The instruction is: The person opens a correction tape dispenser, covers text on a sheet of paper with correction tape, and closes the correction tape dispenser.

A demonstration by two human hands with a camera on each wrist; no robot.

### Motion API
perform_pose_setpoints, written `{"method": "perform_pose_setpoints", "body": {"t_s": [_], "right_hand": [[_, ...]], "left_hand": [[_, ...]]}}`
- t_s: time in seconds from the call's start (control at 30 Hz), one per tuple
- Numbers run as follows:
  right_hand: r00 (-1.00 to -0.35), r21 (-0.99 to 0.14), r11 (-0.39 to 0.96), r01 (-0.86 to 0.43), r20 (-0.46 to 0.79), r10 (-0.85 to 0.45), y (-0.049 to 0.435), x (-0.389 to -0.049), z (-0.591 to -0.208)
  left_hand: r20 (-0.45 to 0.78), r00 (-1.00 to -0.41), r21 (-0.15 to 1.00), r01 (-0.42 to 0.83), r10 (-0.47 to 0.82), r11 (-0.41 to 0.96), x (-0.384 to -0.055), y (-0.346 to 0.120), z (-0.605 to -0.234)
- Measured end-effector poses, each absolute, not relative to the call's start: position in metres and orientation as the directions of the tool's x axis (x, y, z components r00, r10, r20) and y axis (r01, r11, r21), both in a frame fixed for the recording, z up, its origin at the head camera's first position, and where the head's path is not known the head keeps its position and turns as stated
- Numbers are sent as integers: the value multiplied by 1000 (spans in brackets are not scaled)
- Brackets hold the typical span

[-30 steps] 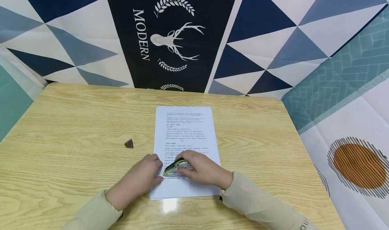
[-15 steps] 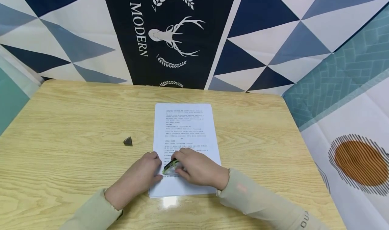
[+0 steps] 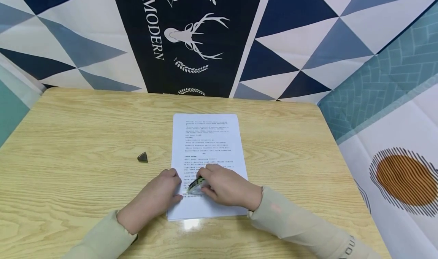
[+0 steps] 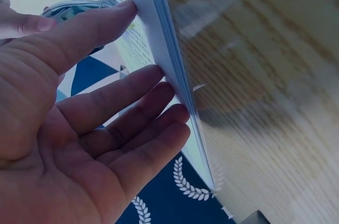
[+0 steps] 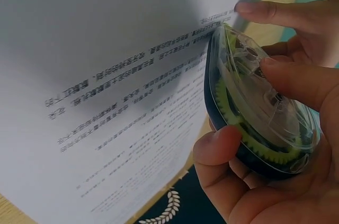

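A stack of printed paper (image 3: 205, 209) lies on the wooden table. My right hand (image 3: 227, 185) holds a correction tape dispenser (image 5: 259, 107) with a clear side and a green gear inside, thumb on one face and fingers along the other. The dispenser's tip is at the printed lines near the sheet's lower left; whether it touches the paper is hard to tell. My left hand (image 3: 159, 192) rests at the stack's left edge. In the left wrist view its fingers (image 4: 132, 107) are slightly bent, with their tips against the paper.
A small dark cap-like piece (image 3: 143, 157) lies left of the paper on the wooden table (image 3: 89, 137). Behind the table's far edge hangs a patterned cloth (image 3: 191, 34) with a deer head and triangles. Another printed cloth (image 3: 407, 179) is on the right.
My right hand has shifted slightly to the right with the correction tape dispenser. The left hand stays at the paper's edge. The whole head view has drifted a little upward.
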State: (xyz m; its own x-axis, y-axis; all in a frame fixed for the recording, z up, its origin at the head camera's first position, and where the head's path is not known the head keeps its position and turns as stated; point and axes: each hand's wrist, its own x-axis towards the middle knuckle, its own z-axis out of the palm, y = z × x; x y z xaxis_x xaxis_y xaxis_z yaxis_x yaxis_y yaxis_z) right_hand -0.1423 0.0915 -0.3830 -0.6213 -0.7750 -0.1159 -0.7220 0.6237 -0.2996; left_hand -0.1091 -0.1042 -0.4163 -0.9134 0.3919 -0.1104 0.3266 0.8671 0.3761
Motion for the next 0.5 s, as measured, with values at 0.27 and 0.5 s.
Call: {"method": "perform_pose_setpoints", "body": {"t_s": [0.27,0.5], "right_hand": [[-635,-313,636,-705,-118,-763,100,-142,-382],[-646,-331,645,-688,-125,-753,110,-142,-383]], "left_hand": [[-111,-910,371,334,399,866,-108,-104,-416],[-103,-910,364,342,402,866,-108,-104,-414]]}}
